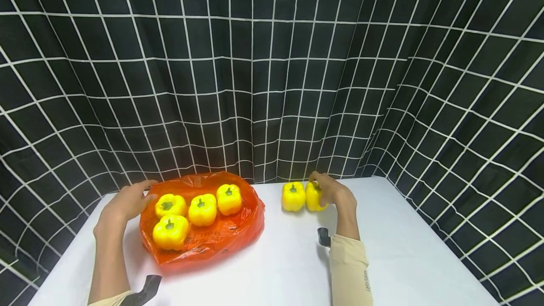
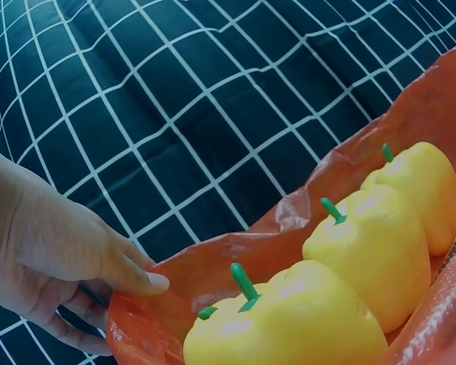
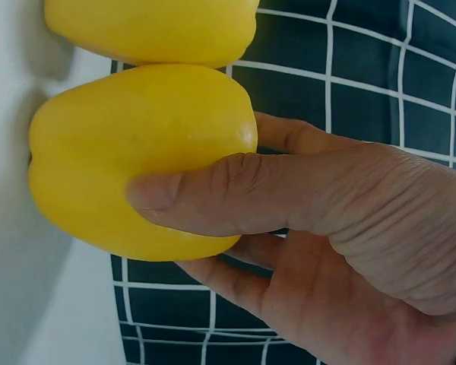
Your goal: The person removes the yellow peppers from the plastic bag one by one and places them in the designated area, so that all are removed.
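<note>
A red plastic bag [image 1: 199, 249] lies spread on the left of the white table with several yellow bell peppers [image 1: 171, 233] in it. At its left rim my left hand [image 1: 124, 204] pinches the plastic; in the left wrist view the thumb [image 2: 156, 283] lies inside the edge and the fingers are behind it. On the right, my right hand [image 1: 335, 192] grips a yellow bell pepper [image 3: 129, 144], its thumb across the side and other fingers partly hidden behind. Another yellow bell pepper [image 1: 293, 196] stands just left of it, touching it in the right wrist view.
A white cloth [image 1: 289, 268] covers the table. Black fabric with a white grid [image 1: 263, 74] hangs behind the table and along its sides. Dark wrist-worn pieces [image 1: 324, 237] show near both sleeves.
</note>
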